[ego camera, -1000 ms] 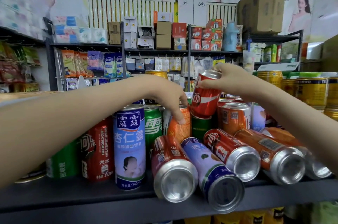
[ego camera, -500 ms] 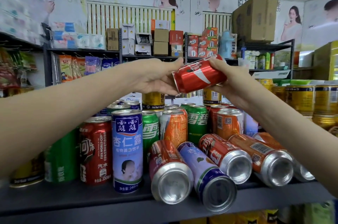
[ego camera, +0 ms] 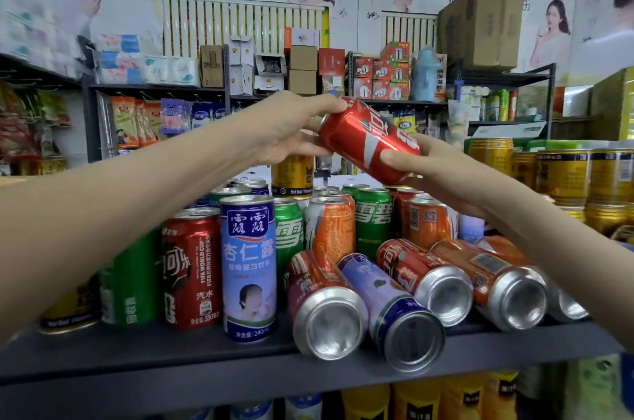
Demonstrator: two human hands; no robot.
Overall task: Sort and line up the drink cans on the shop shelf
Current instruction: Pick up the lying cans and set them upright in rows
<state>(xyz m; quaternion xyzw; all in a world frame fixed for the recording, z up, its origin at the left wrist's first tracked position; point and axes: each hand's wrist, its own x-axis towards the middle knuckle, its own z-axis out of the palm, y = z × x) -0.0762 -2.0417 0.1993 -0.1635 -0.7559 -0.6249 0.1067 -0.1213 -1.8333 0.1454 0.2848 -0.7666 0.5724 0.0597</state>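
Red cola can: tilted, in the air above the shelf.
Left hand: fingers grasp its upper-left end.
Right hand: fingers grasp its lower-right end.

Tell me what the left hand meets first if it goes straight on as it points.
The left hand points right at the red can, whose top end it holds; beyond, probably the right hand.
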